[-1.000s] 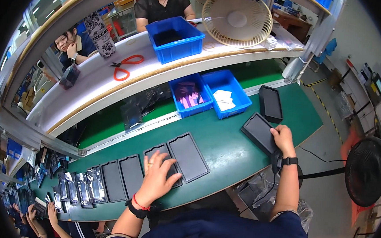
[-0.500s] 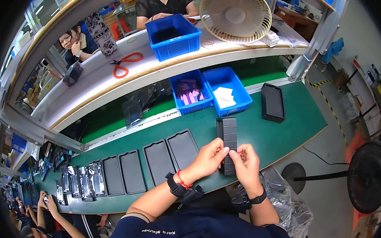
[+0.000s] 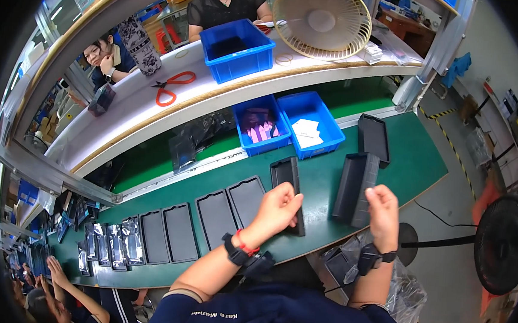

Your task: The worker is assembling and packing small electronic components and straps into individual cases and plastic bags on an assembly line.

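Note:
A narrow black plastic tray (image 3: 283,170) is tilted over the green table, and my left hand (image 3: 278,208) is closed on its near part. To the right, my right hand (image 3: 383,211) grips the edge of a deeper stack of the same black trays (image 3: 351,189), held on its side. Wide air lies between the two pieces. Behind the stack, another black tray or small pile of trays (image 3: 374,133) rests on the table. Left of my left hand, several shallow black trays (image 3: 214,218) lie in a row.
Two blue bins stand behind my hands, one with pink-purple pieces (image 3: 259,142), one with white cards (image 3: 326,147). Clear-wrapped packets (image 3: 132,242) line the left. A shelf above bears a blue bin (image 3: 236,64), red-handled scissors (image 3: 169,89) and a fan (image 3: 323,22). Co-workers sit opposite and left.
The stack held by both hands has parted. My right hand has carried the larger part right; my left hand has moved slightly left with one tray.

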Demonstrator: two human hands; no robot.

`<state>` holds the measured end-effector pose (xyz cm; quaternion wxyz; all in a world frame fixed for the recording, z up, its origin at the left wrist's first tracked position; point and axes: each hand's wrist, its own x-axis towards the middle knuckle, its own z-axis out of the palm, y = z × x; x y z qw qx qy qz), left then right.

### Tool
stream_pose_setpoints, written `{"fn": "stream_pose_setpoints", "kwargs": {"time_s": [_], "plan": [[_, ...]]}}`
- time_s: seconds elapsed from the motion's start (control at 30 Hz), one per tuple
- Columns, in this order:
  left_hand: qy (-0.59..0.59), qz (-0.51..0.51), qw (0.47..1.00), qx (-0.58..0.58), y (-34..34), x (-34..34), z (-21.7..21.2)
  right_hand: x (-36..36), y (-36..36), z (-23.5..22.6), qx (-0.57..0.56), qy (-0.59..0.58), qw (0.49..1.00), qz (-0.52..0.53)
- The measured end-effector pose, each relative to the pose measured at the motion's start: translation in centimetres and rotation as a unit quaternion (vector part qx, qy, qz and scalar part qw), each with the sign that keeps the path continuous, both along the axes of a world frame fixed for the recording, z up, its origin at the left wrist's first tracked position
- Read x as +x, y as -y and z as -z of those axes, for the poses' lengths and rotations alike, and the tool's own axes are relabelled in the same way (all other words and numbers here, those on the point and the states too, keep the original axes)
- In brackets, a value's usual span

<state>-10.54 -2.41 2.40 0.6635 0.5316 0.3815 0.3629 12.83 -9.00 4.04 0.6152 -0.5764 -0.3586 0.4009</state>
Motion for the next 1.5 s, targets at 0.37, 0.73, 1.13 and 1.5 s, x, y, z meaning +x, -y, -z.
{"fn": "stream_pose_setpoints", "kwargs": {"time_s": [0.37,0.73,1.13,1.5], "plan": [[-0.342,0.081,0.934,0.062,-2.3,0.7,3.6,5.5,-3.3,4.2,0.033,-0.075,0.989,-0.123],[-0.144,0.034,0.982,0.119,-2.6,2.5,3.2,3.8,-4.2,3.2,0.024,0.009,0.993,-0.113],[-0.016,-0.023,1.000,0.012,-2.8,8.7,-0.2,3.1,-1.9,4.1,0.036,0.119,0.991,0.046],[-0.327,0.083,0.917,0.214,-3.9,8.5,5.4,10.5,-6.5,4.5,0.021,-0.159,0.981,-0.110]]}}
